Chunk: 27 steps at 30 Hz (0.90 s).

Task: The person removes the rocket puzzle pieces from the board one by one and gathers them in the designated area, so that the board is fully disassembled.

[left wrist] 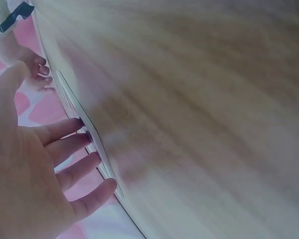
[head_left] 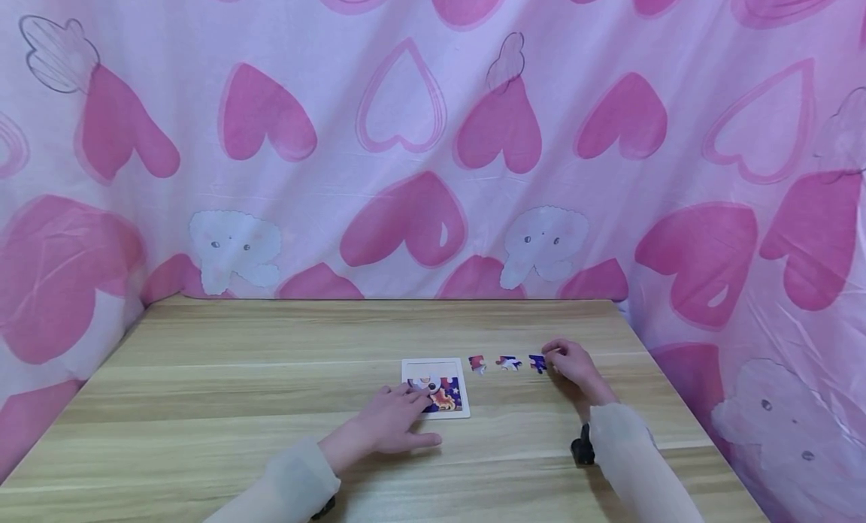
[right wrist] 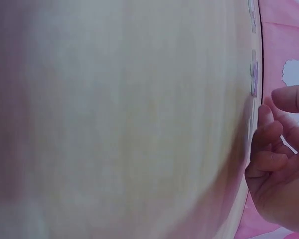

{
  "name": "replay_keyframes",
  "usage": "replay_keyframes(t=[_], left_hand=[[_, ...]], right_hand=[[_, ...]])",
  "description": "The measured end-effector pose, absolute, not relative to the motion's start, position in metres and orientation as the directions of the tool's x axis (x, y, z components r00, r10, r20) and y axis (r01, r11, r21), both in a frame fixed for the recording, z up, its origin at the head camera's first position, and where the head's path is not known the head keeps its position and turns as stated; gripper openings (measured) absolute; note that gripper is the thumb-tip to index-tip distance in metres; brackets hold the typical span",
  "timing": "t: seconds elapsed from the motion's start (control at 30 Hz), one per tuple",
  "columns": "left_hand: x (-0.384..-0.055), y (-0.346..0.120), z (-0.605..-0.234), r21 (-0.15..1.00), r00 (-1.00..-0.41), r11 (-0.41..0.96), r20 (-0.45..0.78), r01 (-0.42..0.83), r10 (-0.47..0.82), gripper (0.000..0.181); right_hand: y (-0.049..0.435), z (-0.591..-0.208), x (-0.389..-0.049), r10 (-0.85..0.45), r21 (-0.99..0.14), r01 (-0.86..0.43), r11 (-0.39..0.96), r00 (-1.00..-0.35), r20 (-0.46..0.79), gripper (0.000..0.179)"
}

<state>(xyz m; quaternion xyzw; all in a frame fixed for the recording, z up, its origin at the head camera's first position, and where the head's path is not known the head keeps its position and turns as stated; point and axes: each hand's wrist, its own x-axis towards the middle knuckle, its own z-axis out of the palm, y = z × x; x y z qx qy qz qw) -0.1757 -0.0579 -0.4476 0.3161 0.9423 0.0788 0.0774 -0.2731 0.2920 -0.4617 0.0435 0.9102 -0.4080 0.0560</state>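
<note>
A small jigsaw puzzle in a white frame [head_left: 433,361] lies on the table, its lower part filled with purple, orange and white pieces and its upper strip bare. My left hand [head_left: 395,421] rests with spread, fairly straight fingers on the puzzle's left side, hiding part of it. Right of the frame lie three loose pieces in a row: a red one [head_left: 476,364], a white-and-purple one [head_left: 509,363] and a dark purple one [head_left: 537,363]. My right hand [head_left: 573,367] is beside the purple piece, fingers loosely curled; the right wrist view shows nothing between thumb and fingers.
The wooden table [head_left: 271,358] runs back to a pink curtain [head_left: 406,132] printed with hearts, which also hangs along both sides. A black strap-like device [head_left: 582,446] sits at the right wrist.
</note>
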Motion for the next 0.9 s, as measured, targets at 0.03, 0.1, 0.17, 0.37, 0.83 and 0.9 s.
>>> replay_keyframes(t=[0.03,0.1,0.17,0.37,0.83,0.9], left_hand=[[-0.175,-0.058,-0.447,0.200,-0.786,0.786,-0.099,0.585,0.610,0.078],[-0.175,-0.060,-0.446,0.201,-0.782,0.782,-0.100,0.590,0.615,0.076],[-0.174,-0.061,-0.445,0.196,-0.777,0.778,-0.099,0.597,0.621,0.075],[-0.173,-0.063,-0.450,0.177,-0.763,0.760,-0.063,0.625,0.643,0.075],[-0.162,-0.063,-0.450,0.057,-0.744,0.743,0.007,0.667,0.668,0.078],[-0.158,-0.062,-0.449,0.047,-0.745,0.743,0.008,0.667,0.668,0.077]], right_hand=[[0.292,-0.461,-0.273,0.030,-0.739,0.111,0.664,-0.992,-0.121,0.023],[0.290,-0.460,-0.273,0.020,-0.740,0.071,0.668,-0.997,-0.077,0.023],[0.287,-0.459,-0.272,0.006,-0.741,0.036,0.671,-0.999,-0.043,0.023],[0.269,-0.453,-0.267,-0.063,-0.760,-0.047,0.648,-0.998,0.009,0.021],[0.221,-0.451,-0.264,-0.198,-0.787,-0.102,0.609,-0.980,-0.027,0.015],[0.215,-0.451,-0.263,-0.209,-0.784,-0.101,0.613,-0.977,-0.037,0.014]])
